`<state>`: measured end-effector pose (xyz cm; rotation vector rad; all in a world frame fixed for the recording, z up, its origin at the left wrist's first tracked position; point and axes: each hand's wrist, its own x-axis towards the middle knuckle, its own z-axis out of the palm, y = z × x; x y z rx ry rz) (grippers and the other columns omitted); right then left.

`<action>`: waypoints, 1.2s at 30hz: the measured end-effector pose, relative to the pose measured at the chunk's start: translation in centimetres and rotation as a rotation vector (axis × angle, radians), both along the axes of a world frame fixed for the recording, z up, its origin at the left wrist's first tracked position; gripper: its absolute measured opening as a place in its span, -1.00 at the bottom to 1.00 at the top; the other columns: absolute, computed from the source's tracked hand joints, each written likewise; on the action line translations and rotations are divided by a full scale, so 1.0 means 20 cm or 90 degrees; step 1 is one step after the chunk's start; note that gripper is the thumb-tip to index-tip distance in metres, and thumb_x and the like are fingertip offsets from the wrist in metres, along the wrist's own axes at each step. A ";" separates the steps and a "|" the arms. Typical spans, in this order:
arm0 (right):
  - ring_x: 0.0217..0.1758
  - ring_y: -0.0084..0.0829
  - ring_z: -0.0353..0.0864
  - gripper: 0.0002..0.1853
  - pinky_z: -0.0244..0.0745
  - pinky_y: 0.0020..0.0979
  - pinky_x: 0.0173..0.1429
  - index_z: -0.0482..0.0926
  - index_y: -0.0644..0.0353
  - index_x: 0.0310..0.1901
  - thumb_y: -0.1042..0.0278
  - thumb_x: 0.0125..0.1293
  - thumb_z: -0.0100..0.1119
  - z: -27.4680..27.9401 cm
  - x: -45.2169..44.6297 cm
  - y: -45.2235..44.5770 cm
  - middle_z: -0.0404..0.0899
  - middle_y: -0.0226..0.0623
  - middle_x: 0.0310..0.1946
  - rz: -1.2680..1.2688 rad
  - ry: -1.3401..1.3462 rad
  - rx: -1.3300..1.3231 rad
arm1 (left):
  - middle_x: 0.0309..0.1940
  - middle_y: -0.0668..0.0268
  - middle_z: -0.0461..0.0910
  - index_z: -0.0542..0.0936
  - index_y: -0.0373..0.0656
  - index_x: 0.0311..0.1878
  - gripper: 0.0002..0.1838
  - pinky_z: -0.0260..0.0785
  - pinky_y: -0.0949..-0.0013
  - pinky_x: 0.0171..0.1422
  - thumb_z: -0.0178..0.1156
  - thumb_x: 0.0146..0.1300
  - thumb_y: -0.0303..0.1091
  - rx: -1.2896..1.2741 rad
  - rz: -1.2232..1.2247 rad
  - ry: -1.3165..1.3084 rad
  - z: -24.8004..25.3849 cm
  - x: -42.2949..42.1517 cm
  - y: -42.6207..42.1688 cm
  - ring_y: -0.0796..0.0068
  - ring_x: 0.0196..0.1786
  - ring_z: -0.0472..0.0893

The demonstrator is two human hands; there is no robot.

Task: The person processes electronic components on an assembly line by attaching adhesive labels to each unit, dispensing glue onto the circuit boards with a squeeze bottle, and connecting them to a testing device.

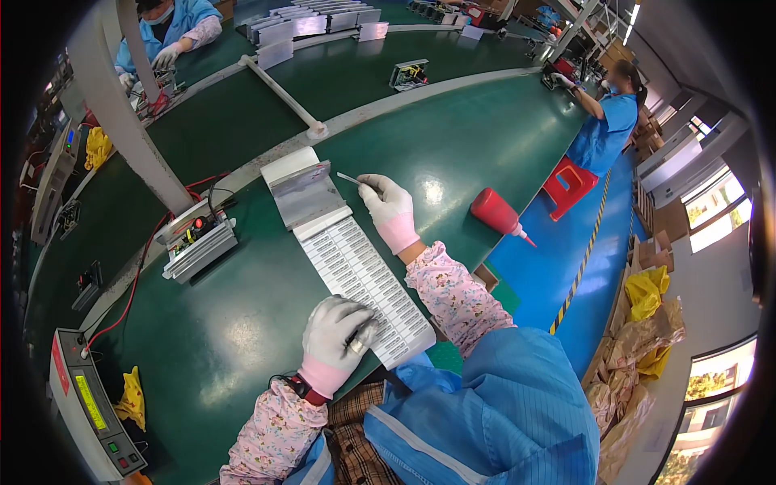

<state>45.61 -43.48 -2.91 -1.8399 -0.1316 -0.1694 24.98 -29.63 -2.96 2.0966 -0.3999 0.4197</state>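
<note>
My right hand (389, 212), in a white and pink glove, pinches a thin metal tool (348, 178) whose tip points left. Its exact kind is too small to tell. Just left of that tip, a grey metal plate (306, 196) with a raised edge lies on the far end of a long sheet of printed labels (364, 279). Lower down, my left hand (335, 339) rests at the left edge of the label sheet with its gloved fingers curled. Something small and dark shows at those fingertips, but I cannot make it out.
A red bottle (495, 212) with a nozzle lies on the green bench (234, 323) to the right. On the left are a metal-cased circuit unit (200, 242), a meter with a lit display (93, 404) and a yellow cloth (131, 400). Two co-workers sit farther off.
</note>
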 end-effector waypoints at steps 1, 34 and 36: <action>-0.37 -0.65 0.50 -0.70 0.41 -0.61 -0.25 0.69 0.33 0.10 0.42 0.41 0.19 0.00 0.00 0.00 0.74 -0.39 -0.20 -0.001 -0.004 -0.002 | -0.07 0.29 0.69 0.74 -0.13 -0.08 -0.71 0.40 0.16 0.30 0.36 0.22 -0.17 0.003 -0.002 -0.003 0.00 0.00 0.00 0.15 0.10 0.59; -0.43 -0.68 0.39 -0.73 0.31 -0.62 -0.32 0.70 0.30 0.07 0.41 0.44 0.17 -0.01 0.00 -0.01 0.69 -0.46 -0.30 0.000 -0.002 0.000 | -0.07 0.23 0.70 0.75 -0.20 -0.08 -0.74 0.40 0.17 0.33 0.38 0.22 -0.28 0.016 -0.001 -0.008 0.04 0.00 0.01 0.17 0.07 0.60; -0.42 -0.68 0.39 -0.74 0.31 -0.62 -0.31 0.70 0.30 0.07 0.41 0.44 0.17 -0.01 0.00 -0.01 0.69 -0.46 -0.29 0.001 0.005 0.004 | -0.08 0.23 0.70 0.75 -0.20 -0.09 -0.74 0.39 0.14 0.36 0.38 0.22 -0.28 0.013 -0.004 -0.013 0.04 0.00 0.01 0.17 0.07 0.60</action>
